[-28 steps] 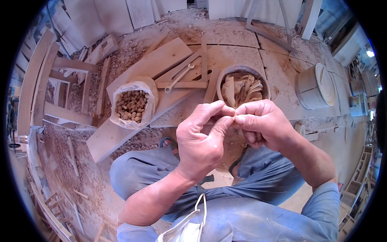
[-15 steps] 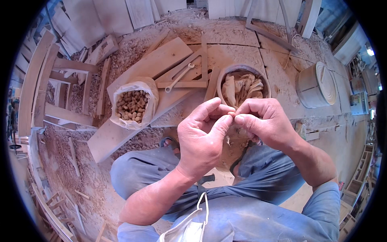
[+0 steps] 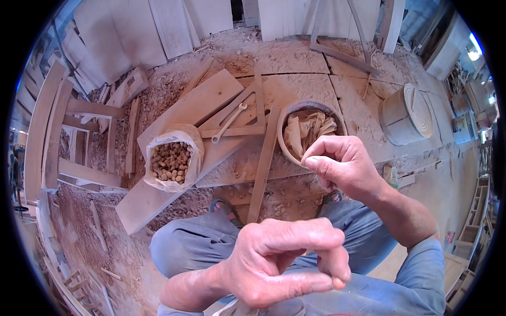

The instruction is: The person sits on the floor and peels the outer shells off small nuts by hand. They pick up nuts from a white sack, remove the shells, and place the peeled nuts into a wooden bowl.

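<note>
My left hand (image 3: 279,258) has its thumb and forefinger closed on a small reddish-brown peanut kernel (image 3: 338,283), low in the view over my lap. Farther forward, my right hand (image 3: 345,166) is pinched, thumb against forefinger; what it holds, if anything, cannot be made out. It hovers at the near right rim of a round bucket (image 3: 282,142), which has a crumpled tan bag (image 3: 303,129) inside. To the left, an open pale sack (image 3: 196,152) full of unshelled peanuts (image 3: 171,160) stands on a board.
A wrench (image 3: 229,124) lies on a triangular wooden frame (image 3: 260,105) beyond the sack. A narrow wooden strip (image 3: 263,168) leans by the bucket. A lidded drum (image 3: 400,118) stands right, a wooden chair frame (image 3: 87,137) left. Shavings cover the floor.
My hands, which met in front of the bucket, have parted. The left has come down toward my body with the kernel; the right stays near the bucket, still pinched.
</note>
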### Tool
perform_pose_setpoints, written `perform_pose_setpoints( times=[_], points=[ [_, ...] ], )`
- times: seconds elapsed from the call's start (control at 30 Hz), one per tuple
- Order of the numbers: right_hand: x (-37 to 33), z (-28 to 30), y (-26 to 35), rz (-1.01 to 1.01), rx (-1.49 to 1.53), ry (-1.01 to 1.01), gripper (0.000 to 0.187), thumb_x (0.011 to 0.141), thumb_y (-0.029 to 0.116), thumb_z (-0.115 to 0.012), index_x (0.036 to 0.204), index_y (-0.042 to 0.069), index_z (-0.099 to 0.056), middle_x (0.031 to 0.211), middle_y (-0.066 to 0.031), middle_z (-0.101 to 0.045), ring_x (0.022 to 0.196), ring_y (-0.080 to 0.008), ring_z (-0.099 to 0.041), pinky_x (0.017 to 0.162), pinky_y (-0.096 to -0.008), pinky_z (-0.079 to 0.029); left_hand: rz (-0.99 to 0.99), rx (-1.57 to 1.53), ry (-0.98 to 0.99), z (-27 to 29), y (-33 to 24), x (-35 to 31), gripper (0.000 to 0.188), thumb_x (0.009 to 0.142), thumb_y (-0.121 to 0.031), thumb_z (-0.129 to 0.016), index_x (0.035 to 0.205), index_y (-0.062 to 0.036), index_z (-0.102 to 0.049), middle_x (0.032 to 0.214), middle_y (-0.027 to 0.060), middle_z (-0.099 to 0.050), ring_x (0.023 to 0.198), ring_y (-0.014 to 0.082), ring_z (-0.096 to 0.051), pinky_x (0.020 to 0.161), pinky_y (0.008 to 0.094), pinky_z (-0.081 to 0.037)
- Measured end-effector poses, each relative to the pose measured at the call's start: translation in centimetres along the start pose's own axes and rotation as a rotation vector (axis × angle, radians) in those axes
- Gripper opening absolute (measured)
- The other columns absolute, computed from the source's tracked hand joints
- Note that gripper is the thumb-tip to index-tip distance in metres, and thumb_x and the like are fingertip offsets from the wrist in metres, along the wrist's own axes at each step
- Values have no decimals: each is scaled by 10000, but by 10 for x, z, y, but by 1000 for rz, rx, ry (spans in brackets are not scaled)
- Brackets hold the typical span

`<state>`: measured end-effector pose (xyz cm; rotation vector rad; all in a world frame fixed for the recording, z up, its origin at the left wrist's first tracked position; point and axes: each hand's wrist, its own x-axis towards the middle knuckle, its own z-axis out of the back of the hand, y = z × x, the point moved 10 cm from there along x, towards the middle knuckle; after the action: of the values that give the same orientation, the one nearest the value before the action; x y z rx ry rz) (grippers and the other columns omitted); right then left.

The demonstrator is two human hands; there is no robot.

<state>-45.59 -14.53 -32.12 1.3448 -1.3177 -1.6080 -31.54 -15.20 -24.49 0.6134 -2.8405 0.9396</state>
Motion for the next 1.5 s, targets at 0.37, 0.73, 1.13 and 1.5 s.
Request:
perform_pose_setpoints(
  times=[0.37, 0.73, 1.13, 1.5],
  points=[
    [5, -1, -4, -21, -45, 14, 127, 967, 120, -652, 940, -3, -667, 692, 26, -583, 568, -31, -533, 499, -208, -426, -154, -74, 332, -17, -10, 4, 671, 773, 139, -747, 1402, 36, -538, 848, 247, -704, 756, 283, -684, 676, 370, -550],
    [2, -15, -24, -172, 264, 138, 399, 1060, 355, -476, 1081, -10, -635, 653, -37, -582, 517, -86, -489, 439, -237, -339, 13, 1064, -222, 27, -6, 13, 217, 750, 127, -733, 934, 15, -708, 827, 96, -671, 723, 193, -614, 664, 288, -493],
    [-1, -44, -60, -167, 636, 100, 475, 1106, 375, -338, 1232, -4, -595, 932, -59, -641, 748, -96, -599, 577, -246, -486, -226, 1711, -86, 27, 16, 25, 401, 732, 109, -715, 1117, 21, -647, 1013, 131, -673, 950, 301, -596, 846, 383, -492],
    [-7, -40, -64, -251, 584, 108, 466, 1107, 379, -319, 1211, 21, -598, 999, -61, -654, 760, -101, -595, 563, -235, -450, -289, 1694, -78, 27, 20, 27, 469, 719, 108, -731, 1173, 35, -641, 1058, 154, -694, 936, 297, -612, 816, 378, -518]
  ],
)
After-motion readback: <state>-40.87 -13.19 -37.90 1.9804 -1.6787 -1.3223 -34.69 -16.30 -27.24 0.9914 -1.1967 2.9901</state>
